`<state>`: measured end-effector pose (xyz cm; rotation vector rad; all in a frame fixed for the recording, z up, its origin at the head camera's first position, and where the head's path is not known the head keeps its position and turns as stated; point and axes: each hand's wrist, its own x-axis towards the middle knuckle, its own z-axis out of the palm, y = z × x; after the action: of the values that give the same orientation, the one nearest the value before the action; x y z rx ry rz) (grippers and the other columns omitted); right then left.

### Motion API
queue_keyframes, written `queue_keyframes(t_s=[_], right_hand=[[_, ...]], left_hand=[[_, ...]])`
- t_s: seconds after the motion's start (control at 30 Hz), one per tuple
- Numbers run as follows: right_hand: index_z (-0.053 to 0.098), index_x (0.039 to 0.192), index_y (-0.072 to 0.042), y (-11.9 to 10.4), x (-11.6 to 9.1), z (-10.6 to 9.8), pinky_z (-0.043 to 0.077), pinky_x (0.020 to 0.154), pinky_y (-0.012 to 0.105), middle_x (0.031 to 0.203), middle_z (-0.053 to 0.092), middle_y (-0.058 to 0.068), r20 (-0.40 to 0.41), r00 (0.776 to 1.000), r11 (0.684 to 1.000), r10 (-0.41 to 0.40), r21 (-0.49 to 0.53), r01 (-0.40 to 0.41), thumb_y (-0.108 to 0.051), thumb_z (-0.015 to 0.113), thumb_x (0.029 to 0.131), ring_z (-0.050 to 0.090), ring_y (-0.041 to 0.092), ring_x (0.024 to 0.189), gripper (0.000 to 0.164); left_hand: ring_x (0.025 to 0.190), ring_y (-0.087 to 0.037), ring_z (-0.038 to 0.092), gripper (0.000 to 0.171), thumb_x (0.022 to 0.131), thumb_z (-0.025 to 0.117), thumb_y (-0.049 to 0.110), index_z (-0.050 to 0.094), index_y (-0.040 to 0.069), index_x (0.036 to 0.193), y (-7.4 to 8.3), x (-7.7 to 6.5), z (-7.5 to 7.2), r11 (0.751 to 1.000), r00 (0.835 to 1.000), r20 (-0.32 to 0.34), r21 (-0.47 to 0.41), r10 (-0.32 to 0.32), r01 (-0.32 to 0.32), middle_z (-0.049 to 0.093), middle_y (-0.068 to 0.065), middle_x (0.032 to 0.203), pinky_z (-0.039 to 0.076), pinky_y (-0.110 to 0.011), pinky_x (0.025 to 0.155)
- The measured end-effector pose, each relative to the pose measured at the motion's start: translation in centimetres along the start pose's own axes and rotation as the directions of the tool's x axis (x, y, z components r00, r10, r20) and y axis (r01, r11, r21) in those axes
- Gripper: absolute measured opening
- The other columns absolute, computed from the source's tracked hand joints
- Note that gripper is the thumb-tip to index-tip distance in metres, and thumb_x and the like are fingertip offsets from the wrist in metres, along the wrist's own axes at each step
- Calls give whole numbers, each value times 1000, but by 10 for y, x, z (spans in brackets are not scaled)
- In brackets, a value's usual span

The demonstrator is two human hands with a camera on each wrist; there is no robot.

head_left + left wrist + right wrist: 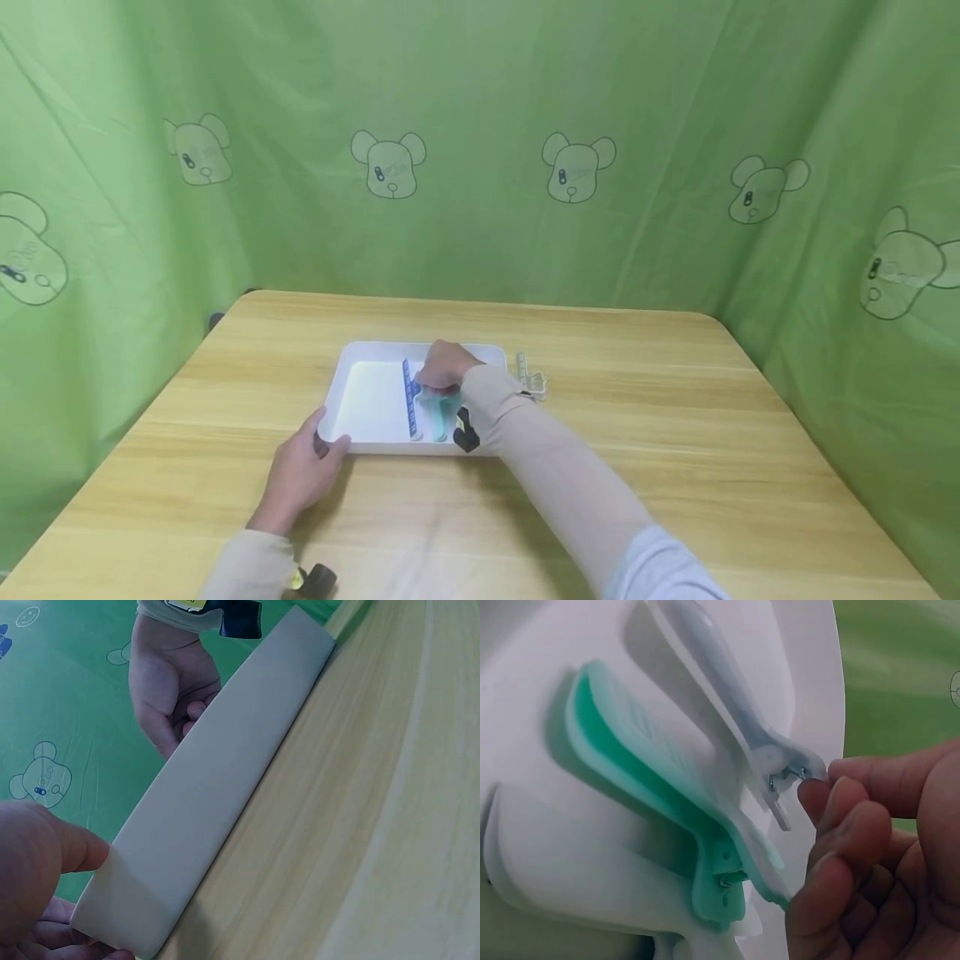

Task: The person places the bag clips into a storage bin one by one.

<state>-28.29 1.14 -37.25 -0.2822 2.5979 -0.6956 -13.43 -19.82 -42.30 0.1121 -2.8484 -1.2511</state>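
My left hand [303, 468] grips the near left corner of a white tray [367, 342], with the thumb on its rim and outer wall in the left wrist view. Over the tray's right half, my right hand [448, 367] pinches the end of a blue bag clip [727, 682] between thumb and forefinger, beside the metal spring. Next to it lies a teal bag clip [649, 761]. A white bag clip [570, 862] is beyond that one in the right wrist view. From the head, my right hand and wrist hide part of the clips.
On the wooden table [675, 433], a pale bag clip [522, 367] lies just right of the tray, partly behind my right forearm. A green curtain [480, 242] with mouse-head drawings hangs behind the table and along both sides.
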Motion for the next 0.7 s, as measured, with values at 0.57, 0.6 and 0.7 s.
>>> queue_keyframes(t_s=[0.57,0.6,0.7], right_hand=[[46,51,-15,3,-3,-4,41,40,20,46,49,-2,-2,1000,999,16,-32,-16,-27,61,95,44,10,40,48],[46,52,-15,4,-3,-5,41,40,20,47,49,-2,-5,1000,1000,11,-29,-12,-27,61,94,44,10,40,47],[44,52,-15,7,-7,-9,44,42,21,48,50,-2,-23,1000,1000,-6,-14,5,-27,62,94,45,10,41,47]], left_hand=[[132,-50,34,70,97,55,27,23,-8,149,2,0,-1,1000,1000,15,10,-14,14,33,-34,145,31,-58,108],[133,-50,33,70,97,55,27,23,-8,149,1,0,0,1000,1000,16,10,-18,17,33,-34,146,30,-58,109],[133,-50,33,70,97,55,26,23,-8,149,1,0,0,1000,1000,14,12,-18,18,33,-34,146,30,-58,109]])
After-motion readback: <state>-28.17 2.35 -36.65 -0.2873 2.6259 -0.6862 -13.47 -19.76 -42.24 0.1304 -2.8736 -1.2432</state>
